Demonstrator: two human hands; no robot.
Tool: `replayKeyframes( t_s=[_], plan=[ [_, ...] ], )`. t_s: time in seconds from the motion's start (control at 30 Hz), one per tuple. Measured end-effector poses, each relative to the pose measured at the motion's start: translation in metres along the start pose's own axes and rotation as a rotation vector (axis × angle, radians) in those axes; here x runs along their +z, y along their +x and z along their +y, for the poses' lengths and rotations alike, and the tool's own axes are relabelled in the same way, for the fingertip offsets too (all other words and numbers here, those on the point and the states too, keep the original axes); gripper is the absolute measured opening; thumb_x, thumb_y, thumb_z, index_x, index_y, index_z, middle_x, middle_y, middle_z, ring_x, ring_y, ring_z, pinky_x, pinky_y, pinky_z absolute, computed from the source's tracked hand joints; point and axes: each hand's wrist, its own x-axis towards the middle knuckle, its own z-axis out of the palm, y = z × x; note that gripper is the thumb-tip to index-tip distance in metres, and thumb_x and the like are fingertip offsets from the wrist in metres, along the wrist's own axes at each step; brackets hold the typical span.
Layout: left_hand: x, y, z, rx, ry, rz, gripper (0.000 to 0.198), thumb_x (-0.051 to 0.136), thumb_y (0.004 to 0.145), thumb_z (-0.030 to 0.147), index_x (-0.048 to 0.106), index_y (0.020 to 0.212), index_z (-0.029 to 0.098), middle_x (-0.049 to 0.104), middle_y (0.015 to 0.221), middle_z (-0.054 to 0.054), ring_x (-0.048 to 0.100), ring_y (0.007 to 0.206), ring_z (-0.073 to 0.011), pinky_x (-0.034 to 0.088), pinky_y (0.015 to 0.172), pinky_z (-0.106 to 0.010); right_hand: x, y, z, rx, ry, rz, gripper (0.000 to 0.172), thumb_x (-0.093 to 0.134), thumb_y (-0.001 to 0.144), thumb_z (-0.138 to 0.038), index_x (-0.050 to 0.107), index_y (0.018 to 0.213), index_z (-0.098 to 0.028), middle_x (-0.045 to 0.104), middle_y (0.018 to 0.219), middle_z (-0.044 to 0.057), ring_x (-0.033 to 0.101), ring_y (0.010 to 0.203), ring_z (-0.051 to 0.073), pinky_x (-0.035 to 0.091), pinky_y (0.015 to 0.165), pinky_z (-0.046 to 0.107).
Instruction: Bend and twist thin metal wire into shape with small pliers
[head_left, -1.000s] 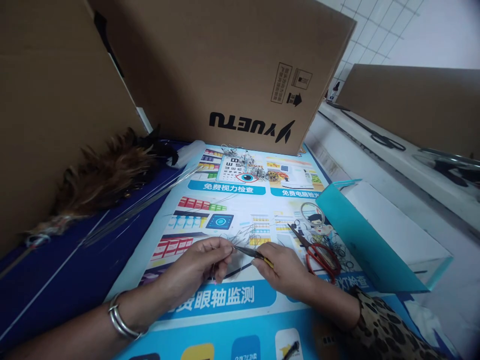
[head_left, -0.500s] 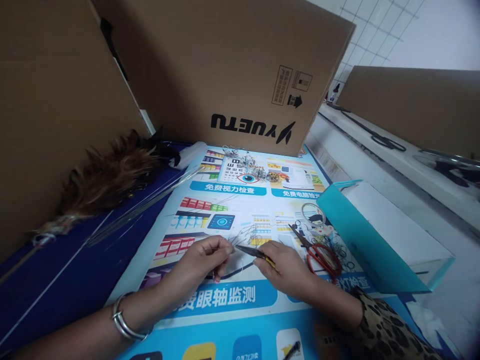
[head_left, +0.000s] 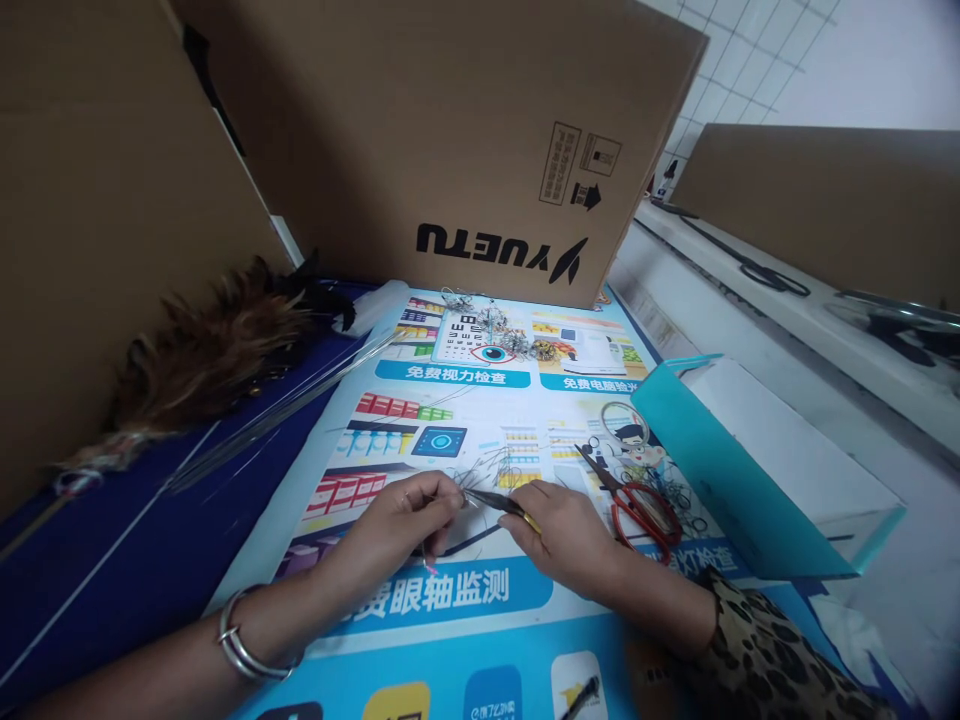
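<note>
With thumb and forefinger pinched, my left hand (head_left: 424,510) holds a thin wire whose end sticks out at the fingertips. My right hand (head_left: 559,525) is wrapped round a pair of pliers (head_left: 491,500) with dark pointed jaws and yellow on the handle. The jaw tips meet the wire right at my left fingertips; whether they grip it is too small to tell. Several loose thin wires (head_left: 491,468) lie on the printed sheet just beyond the jaws. Red-handled scissors (head_left: 637,505) lie partly open to the right of my right hand, beside small wire loops (head_left: 679,500).
A turquoise open box (head_left: 750,480) stands at right. Tangled wire pieces (head_left: 499,325) lie at the back before a large cardboard box (head_left: 450,130). Long straight wires (head_left: 277,410) and a brown feather bundle (head_left: 202,360) lie on the blue cloth at left.
The pliers' tips have shifted slightly left, up to my left fingertips. Both hands otherwise stay nearly in place, and the view has tilted a little.
</note>
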Motion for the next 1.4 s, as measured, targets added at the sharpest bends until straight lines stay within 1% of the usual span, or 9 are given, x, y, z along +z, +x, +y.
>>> replayKeyframes(
  t_s=[0.2, 0.4, 0.6, 0.77, 0.83, 0.93, 1.0, 1.13, 1.4],
  plan=[
    [-0.001, 0.001, 0.003, 0.011, -0.023, -0.049, 0.021, 0.057, 0.08, 0.036, 0.058, 0.07, 0.017, 0.052, 0.05, 0.004, 0.045, 0.039, -0.008, 0.029, 0.04, -0.019, 0.003, -0.001, -0.001, 0.015, -0.008, 0.024, 0.028, 0.036, 0.091, -0.042, 0.053, 0.092, -0.019, 0.061, 0.089, 0.005, 0.056, 0.081, 0.019, 0.035, 0.061, 0.025],
    [0.001, -0.003, 0.007, -0.033, -0.135, -0.121, 0.021, 0.056, 0.081, 0.034, 0.059, 0.071, 0.016, 0.052, 0.057, 0.003, 0.039, 0.04, -0.005, 0.024, 0.039, -0.017, 0.006, -0.001, -0.004, 0.035, -0.045, 0.041, 0.029, 0.036, 0.091, -0.042, 0.054, 0.093, -0.019, 0.062, 0.09, 0.006, 0.056, 0.078, 0.019, 0.033, 0.058, 0.026],
    [0.0, -0.003, 0.004, -0.038, -0.13, -0.074, 0.022, 0.057, 0.081, 0.035, 0.057, 0.072, 0.015, 0.05, 0.055, 0.004, 0.034, 0.037, -0.003, 0.02, 0.037, -0.017, 0.005, -0.001, -0.005, 0.043, -0.033, 0.055, 0.027, 0.037, 0.091, -0.04, 0.053, 0.094, -0.019, 0.062, 0.09, 0.005, 0.056, 0.078, 0.019, 0.031, 0.058, 0.026],
    [-0.002, -0.002, 0.001, -0.028, -0.116, -0.032, 0.021, 0.057, 0.081, 0.037, 0.06, 0.079, 0.016, 0.048, 0.049, 0.005, 0.038, 0.04, -0.0051, 0.026, 0.039, -0.016, 0.0, -0.001, -0.002, 0.039, 0.025, 0.045, 0.025, 0.036, 0.092, -0.039, 0.051, 0.092, -0.019, 0.062, 0.089, 0.004, 0.056, 0.077, 0.018, 0.03, 0.057, 0.024],
    [-0.002, -0.001, 0.001, -0.02, -0.11, -0.013, 0.022, 0.058, 0.081, 0.037, 0.061, 0.082, 0.016, 0.052, 0.05, 0.004, 0.041, 0.042, -0.0066, 0.029, 0.04, -0.016, -0.001, -0.001, -0.001, 0.029, 0.054, 0.037, 0.025, 0.035, 0.092, -0.039, 0.051, 0.091, -0.019, 0.061, 0.089, 0.004, 0.056, 0.077, 0.017, 0.03, 0.057, 0.024],
    [-0.001, -0.001, 0.001, 0.001, -0.134, -0.006, 0.022, 0.057, 0.081, 0.037, 0.062, 0.085, 0.015, 0.063, 0.066, -0.003, 0.052, 0.054, -0.011, 0.039, 0.048, -0.02, -0.002, -0.001, 0.001, 0.029, 0.084, 0.03, 0.025, 0.034, 0.093, -0.039, 0.05, 0.092, -0.019, 0.061, 0.09, 0.004, 0.056, 0.079, 0.017, 0.03, 0.059, 0.023],
    [-0.001, -0.001, 0.002, 0.003, -0.155, -0.019, 0.024, 0.055, 0.083, 0.037, 0.063, 0.086, 0.015, 0.065, 0.072, -0.005, 0.056, 0.06, -0.0133, 0.044, 0.054, -0.023, -0.002, -0.002, 0.002, 0.033, 0.089, 0.026, 0.025, 0.034, 0.093, -0.039, 0.05, 0.092, -0.019, 0.061, 0.091, 0.004, 0.056, 0.08, 0.017, 0.031, 0.059, 0.023],
    [-0.002, 0.0, 0.0, 0.001, -0.126, -0.039, 0.027, 0.053, 0.085, 0.038, 0.063, 0.084, 0.013, 0.065, 0.067, -0.005, 0.056, 0.058, -0.0133, 0.044, 0.055, -0.024, -0.002, -0.002, 0.003, 0.021, 0.083, 0.026, 0.025, 0.035, 0.092, -0.039, 0.051, 0.091, -0.019, 0.061, 0.091, 0.005, 0.055, 0.081, 0.017, 0.032, 0.061, 0.024],
    [-0.002, 0.001, -0.002, 0.036, 0.022, 0.032, 0.024, 0.054, 0.083, 0.038, 0.059, 0.078, 0.016, 0.064, 0.059, -0.002, 0.055, 0.052, -0.0128, 0.043, 0.051, -0.023, -0.006, -0.003, 0.0, -0.021, -0.091, 0.123, 0.028, 0.039, 0.09, -0.04, 0.055, 0.096, -0.018, 0.057, 0.093, 0.008, 0.05, 0.089, 0.021, 0.036, 0.073, 0.031]
  ],
)
